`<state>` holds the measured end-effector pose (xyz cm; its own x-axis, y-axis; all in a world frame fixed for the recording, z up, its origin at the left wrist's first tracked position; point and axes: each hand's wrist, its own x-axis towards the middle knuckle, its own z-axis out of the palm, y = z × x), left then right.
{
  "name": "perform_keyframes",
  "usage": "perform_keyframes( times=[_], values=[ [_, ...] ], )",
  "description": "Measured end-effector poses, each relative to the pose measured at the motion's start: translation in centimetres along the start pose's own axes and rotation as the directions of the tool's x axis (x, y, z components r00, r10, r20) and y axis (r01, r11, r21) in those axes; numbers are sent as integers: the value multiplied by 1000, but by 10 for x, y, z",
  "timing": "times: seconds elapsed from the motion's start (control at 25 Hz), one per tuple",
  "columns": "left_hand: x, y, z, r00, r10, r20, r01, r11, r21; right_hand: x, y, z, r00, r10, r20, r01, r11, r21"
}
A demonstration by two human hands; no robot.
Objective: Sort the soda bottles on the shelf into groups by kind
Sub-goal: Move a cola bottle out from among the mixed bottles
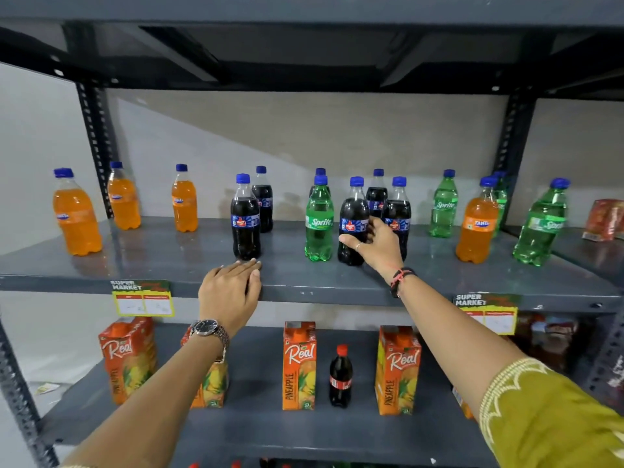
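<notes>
Soda bottles with blue caps stand on the grey middle shelf. Three orange ones stand at the left, the nearest. Two dark cola bottles stand left of centre. A green Sprite bottle stands at the centre, with another bottle hidden behind it. My right hand grips a dark cola bottle from its right side; two more cola bottles stand behind it. Further right are green Sprite bottles, an orange Fanta bottle and a Sprite bottle. My left hand rests flat on the shelf's front edge.
The lower shelf holds several orange juice cartons and a small red-capped cola bottle. Yellow price tags hang from the shelf's front edge. A red packet lies at the far right. Slotted uprights frame the shelf.
</notes>
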<state>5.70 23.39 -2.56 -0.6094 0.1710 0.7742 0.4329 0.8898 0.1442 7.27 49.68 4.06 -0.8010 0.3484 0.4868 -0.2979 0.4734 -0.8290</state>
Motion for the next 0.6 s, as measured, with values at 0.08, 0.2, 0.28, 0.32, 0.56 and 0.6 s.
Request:
perform_keyframes(
  times=[0.08,0.2,0.28,0.32,0.56,0.6],
  values=[
    [-1,2,-1,1000,-4,-6,4,1000,7,0,2,0,1000,2,28,-2,1000,13],
    [-3,3,-2,1000,-4,-18,4,1000,16,-10,0,-4,999,-49,-1,49,998,49],
    [-3,2,-2,1000,0,-26,1,1000,15,-19,-10,-8,973,-210,-100,208,978,-30],
    [-3,3,-2,1000,0,-29,0,1000,16,-21,-19,-10,938,-315,-147,302,948,-105],
    [-12,0,-3,997,-40,-67,37,999,-40,8,-83,8,909,-417,4,403,876,-264],
    [-14,-1,-3,997,-47,-60,44,998,-42,16,-89,14,927,-370,57,370,886,-278]
  ],
)
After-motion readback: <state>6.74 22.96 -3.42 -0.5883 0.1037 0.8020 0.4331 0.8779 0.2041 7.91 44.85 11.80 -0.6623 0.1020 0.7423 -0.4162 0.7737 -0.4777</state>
